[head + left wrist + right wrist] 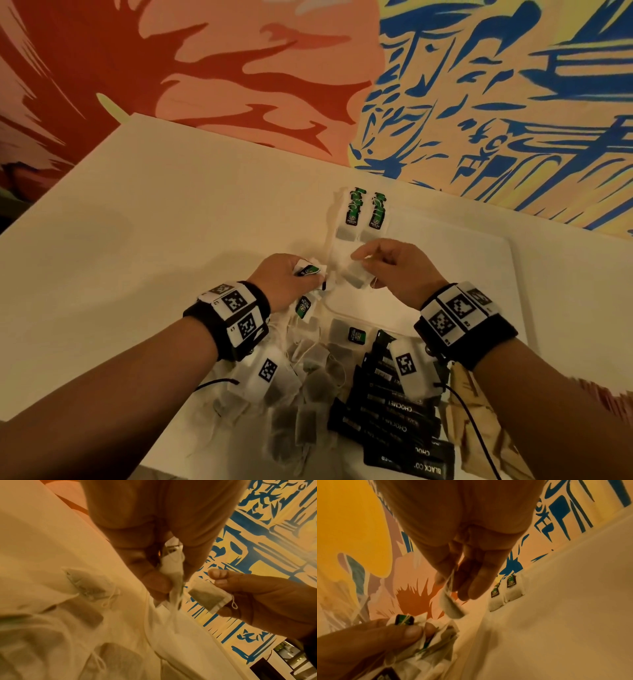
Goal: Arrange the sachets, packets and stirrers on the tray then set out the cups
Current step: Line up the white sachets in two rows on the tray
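My left hand (291, 277) grips a bunch of tea bags (308, 269) with green tags, also seen as a crumpled bunch (171, 566) in the left wrist view. My right hand (387, 263) pinches a single tea bag (356, 275), which hangs from its fingers (452, 607) above the white tray (479, 260). Two tea bags with green tags (364, 214) lie side by side at the tray's far left corner. Loose tea bags (301, 394) lie heaped under my wrists. Black sachets (394, 425) are fanned out to their right.
Brown paper packets (476, 418) lie right of the black sachets, under my right forearm. The white table (154, 219) runs back to a painted wall (479, 102) in red, orange and blue.
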{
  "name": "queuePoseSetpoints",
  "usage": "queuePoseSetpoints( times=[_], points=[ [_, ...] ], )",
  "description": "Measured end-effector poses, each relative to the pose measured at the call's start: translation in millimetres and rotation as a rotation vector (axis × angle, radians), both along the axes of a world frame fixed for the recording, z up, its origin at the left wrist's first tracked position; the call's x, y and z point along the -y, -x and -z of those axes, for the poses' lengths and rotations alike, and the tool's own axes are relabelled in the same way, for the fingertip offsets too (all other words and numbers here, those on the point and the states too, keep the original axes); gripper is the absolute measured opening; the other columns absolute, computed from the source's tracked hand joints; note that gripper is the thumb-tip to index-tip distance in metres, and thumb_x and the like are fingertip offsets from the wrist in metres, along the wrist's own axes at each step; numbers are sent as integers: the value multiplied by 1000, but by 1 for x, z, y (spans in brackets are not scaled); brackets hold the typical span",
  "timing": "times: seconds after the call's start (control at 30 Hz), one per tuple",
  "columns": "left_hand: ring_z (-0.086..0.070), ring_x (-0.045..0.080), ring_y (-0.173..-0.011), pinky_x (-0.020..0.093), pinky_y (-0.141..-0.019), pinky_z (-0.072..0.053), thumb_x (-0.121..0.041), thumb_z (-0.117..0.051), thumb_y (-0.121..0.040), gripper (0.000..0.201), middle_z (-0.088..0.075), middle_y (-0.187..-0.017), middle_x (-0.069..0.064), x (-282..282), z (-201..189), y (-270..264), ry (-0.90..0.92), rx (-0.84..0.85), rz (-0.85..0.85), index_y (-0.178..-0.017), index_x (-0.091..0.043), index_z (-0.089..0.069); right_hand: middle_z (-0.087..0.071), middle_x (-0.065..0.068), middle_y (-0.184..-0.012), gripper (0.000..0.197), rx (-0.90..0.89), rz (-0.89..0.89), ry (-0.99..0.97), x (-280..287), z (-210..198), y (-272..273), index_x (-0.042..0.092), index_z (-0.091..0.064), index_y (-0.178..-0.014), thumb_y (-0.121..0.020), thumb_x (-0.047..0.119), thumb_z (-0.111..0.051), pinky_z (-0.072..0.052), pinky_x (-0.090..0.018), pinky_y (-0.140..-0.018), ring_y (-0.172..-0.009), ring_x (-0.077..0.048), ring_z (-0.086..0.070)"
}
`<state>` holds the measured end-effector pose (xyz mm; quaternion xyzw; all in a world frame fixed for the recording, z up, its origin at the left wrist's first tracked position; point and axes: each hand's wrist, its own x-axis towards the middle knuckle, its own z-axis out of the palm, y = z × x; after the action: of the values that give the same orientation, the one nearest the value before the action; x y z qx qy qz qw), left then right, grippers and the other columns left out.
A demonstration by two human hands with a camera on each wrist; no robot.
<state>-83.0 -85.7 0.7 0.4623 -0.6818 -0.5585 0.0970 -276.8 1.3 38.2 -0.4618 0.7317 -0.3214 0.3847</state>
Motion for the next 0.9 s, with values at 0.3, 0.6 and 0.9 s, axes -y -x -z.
queuePoseSetpoints(
  times=[0.3, 0.6, 0.9],
  points=[
    [-68, 16, -86, 32, -82, -53, -30, -67, -87, 16, -74, -89, 1, 18, -2, 9, 70, -7, 26, -94, -17, -74, -65, 3, -116, 31, -521, -215, -125, 12, -5, 23, 24, -66, -120, -92, 16, -55, -38, -15, -86, -101, -11, -58],
    [-67, 14, -85, 29, -78, -53, -30, -67, -87, 17, -73, -90, 1, 37, 4, 24, 71, -9, 41, -94, -16, -73, -55, 6, -108, 14, -652, -166, -54, 32, -1, 50, 28, -71, -97, -91, 34, -59, -44, -31, -86, -101, -11, -51],
    [-67, 13, -78, 27, -75, -53, -27, -68, -87, 14, -73, -85, -1, 45, 10, 36, 5, -32, 35, -95, -16, -73, -67, 0, -71, 27, -134, 123, -146, 49, 21, 67, 18, -69, -105, -79, 10, -73, -56, -21, -64, -66, -17, -68]
  ],
)
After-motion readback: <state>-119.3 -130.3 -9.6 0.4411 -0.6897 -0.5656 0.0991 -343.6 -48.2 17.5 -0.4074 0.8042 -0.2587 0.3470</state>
